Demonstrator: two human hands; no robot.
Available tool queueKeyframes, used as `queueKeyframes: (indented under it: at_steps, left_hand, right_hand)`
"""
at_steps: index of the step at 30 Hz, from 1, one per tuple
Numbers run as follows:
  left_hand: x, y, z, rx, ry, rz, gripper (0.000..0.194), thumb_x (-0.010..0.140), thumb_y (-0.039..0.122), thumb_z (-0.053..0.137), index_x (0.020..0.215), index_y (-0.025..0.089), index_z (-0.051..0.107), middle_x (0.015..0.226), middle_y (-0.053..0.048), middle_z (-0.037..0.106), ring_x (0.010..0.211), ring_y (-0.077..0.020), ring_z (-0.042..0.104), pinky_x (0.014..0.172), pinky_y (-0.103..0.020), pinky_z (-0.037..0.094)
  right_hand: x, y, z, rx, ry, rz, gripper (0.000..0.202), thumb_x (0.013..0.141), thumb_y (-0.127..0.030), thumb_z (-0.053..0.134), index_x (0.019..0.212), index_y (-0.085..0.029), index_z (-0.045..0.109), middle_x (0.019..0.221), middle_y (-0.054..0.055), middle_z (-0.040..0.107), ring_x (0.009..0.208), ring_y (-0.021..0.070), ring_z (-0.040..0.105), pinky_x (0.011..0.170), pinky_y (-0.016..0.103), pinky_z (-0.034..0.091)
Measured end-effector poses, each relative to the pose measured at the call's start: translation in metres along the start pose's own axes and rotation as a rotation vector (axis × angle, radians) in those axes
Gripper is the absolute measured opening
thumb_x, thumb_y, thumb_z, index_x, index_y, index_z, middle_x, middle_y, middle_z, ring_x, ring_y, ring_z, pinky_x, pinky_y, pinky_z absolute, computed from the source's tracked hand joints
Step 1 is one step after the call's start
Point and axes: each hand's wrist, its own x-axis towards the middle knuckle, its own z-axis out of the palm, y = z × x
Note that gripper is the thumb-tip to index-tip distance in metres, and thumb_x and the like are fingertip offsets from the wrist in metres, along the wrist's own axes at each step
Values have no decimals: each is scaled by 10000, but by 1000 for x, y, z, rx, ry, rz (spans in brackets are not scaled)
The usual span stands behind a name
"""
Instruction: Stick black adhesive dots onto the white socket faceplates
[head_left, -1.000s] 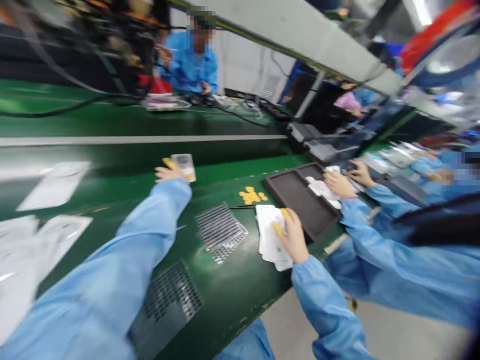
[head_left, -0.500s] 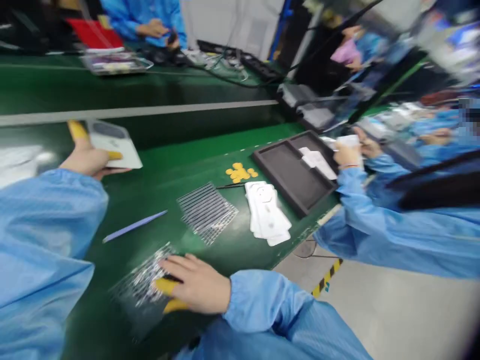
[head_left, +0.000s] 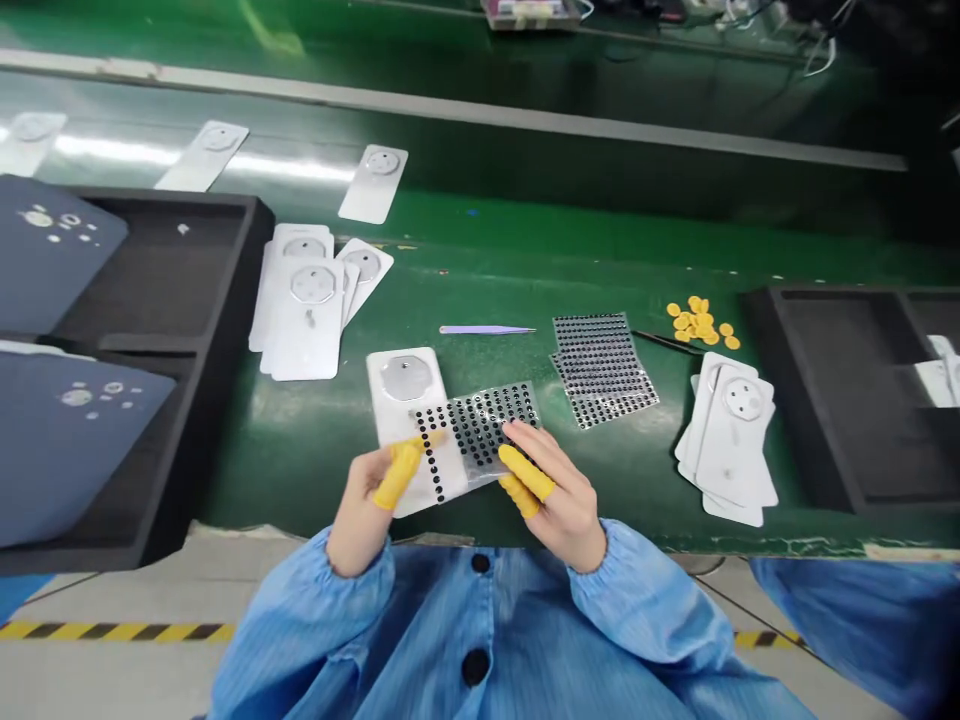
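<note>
White card (head_left: 394, 415) near the counter's (head_left: 465, 285) front edge looks unfinished, your right hand (head_left: 568, 502) pinching the dotted sheet (head_left: 474, 432) over it, your left hand (head_left: 365, 508) at that sheet's left side, its grip unclear.

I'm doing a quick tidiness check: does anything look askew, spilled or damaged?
The green bench's front edge looks chipped. The white panels at right are stacked askew, and yellow discs lie loose near them, though possibly set there deliberately.
</note>
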Motion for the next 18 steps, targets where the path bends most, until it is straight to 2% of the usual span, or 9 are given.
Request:
queueKeyframes:
  at_steps: [2,5,7,10,12,14,18]
  left_hand:
    - [0,5,11,-63,-105,-62,466,597,471,827,872,100,766,886,-129,768,862,-304,716,772,-376,593]
    - [-1,17,22,-114,-94,-81,387,626,408,827,867,111,770,911,-121,769,835,-257,723,744,-307,597]
    - [-4,22,24,-140,-137,-80,401,613,361,842,915,111,759,906,-112,771,777,-234,728,712,-289,601]
    - [-6,22,26,-141,-219,-42,410,601,287,850,954,111,737,891,-94,773,734,-220,729,685,-272,601]
    - [-8,19,27,-105,-208,2,369,646,276,816,963,109,728,885,-89,772,742,-224,729,675,-269,599]
    - [-10,17,28,-55,-185,74,311,726,278,749,989,115,720,903,-88,769,778,-233,727,692,-281,597]
    - [-13,11,29,97,-185,355,213,822,239,619,971,143,736,933,-83,762,808,-232,718,742,-292,586]
  right_hand:
    - [1,-2,-5,-31,-96,-2,490,867,-116,591,1337,-210,492,1309,133,595,1287,261,510,1093,552,391]
    - [11,-5,-13,-12,-174,53,415,851,-195,637,1257,-203,550,1272,126,622,1288,266,506,1114,577,331]
    - [24,-7,-14,9,-165,62,341,848,-203,646,1185,-210,596,1196,103,665,1222,243,561,1103,547,360]
    - [44,-6,-2,2,-115,-18,244,871,-142,594,1101,-210,638,1073,73,701,1045,187,644,1044,488,446]
    - [52,-2,9,1,-126,-115,249,886,-105,538,1096,-190,641,1064,84,693,1001,176,652,1005,470,492]
    - [53,0,16,11,-158,-181,293,890,-75,491,1129,-174,627,1094,101,681,1040,187,645,993,461,517]
    - [38,9,18,41,-155,-146,417,870,-35,460,1246,-183,563,1190,110,648,1128,208,620,980,375,547]
